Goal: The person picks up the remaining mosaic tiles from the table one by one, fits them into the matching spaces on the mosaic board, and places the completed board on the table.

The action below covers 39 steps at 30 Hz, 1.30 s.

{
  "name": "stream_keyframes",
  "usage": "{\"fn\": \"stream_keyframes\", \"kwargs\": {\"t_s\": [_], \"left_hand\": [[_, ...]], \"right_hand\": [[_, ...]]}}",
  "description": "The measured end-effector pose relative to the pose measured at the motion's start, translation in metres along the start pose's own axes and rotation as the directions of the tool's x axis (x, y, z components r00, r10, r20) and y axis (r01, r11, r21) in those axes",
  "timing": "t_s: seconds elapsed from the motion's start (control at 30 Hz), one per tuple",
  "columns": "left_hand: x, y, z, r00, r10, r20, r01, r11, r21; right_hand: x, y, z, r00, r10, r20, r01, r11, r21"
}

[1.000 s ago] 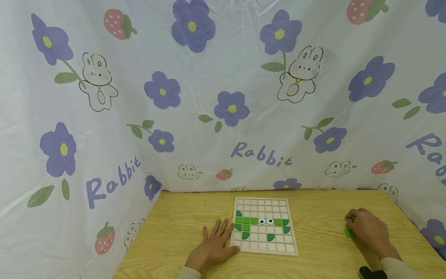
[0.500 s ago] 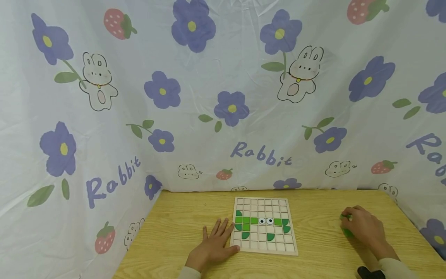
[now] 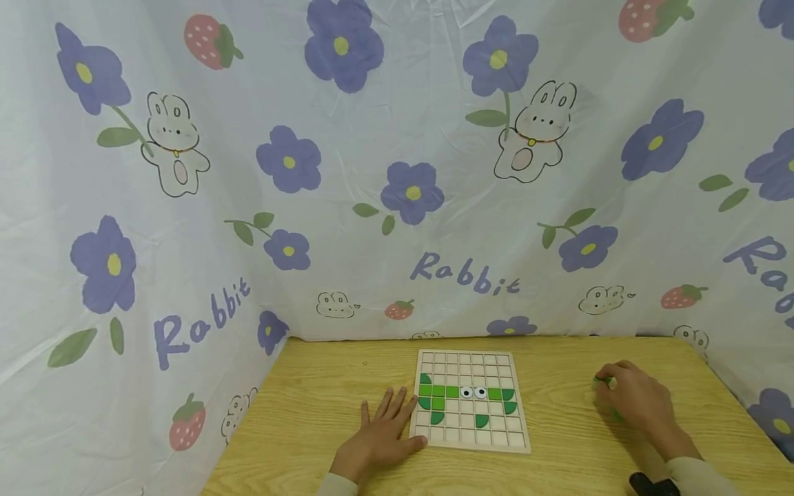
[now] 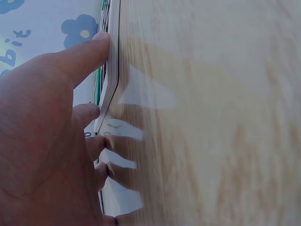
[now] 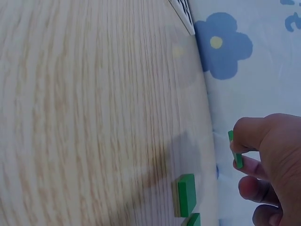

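Observation:
My right hand [image 3: 639, 406] pinches a small green tile [image 5: 236, 153] between thumb and finger, held up off the table to the right of the board. Two more green tiles, a square one [image 5: 187, 195] and one cut off by the frame [image 5: 194, 220], lie on the table below that hand. Fingers spread and straight, my left hand [image 3: 381, 437] rests at the left edge of a square wooden grid board [image 3: 474, 441], its thumb on the near left corner. Set in the board are light green squares [image 3: 438, 391], dark green quarter-rounds [image 3: 482, 421] and two eye tiles [image 3: 473, 393].
A wood-grain table [image 3: 558, 448] carries everything. A patterned curtain [image 3: 397, 275] hangs behind it and along both sides. Low at the right wrist, a black object [image 3: 654, 485] shows by the sleeve.
My right hand has come up and left from the loose tiles, carrying a green tile toward the board. The left hand and the board have stayed in place.

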<state>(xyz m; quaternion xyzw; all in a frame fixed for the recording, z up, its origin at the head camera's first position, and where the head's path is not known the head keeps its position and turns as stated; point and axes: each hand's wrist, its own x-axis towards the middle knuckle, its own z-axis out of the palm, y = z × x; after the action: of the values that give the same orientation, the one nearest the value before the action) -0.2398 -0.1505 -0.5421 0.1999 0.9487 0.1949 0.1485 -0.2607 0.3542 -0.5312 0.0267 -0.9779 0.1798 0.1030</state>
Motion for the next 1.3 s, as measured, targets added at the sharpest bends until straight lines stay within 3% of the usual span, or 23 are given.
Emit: {"fn": "stream_keyframes", "kwargs": {"t_s": [0.53,1.3], "left_hand": [[0.0,-0.001,0.001,1.0,-0.005,0.004,0.005,1.0,-0.006],[-0.002,0.004,-0.004,1.0,-0.003,0.009,0.003,1.0,0.005]], "right_hand": [[0.001,-0.03,0.005,0.996,-0.081,-0.045,0.082,0.997,0.003],[0.0,-0.08,0.015,0.962,-0.247,-0.119,0.248,0.969,-0.007]]}}
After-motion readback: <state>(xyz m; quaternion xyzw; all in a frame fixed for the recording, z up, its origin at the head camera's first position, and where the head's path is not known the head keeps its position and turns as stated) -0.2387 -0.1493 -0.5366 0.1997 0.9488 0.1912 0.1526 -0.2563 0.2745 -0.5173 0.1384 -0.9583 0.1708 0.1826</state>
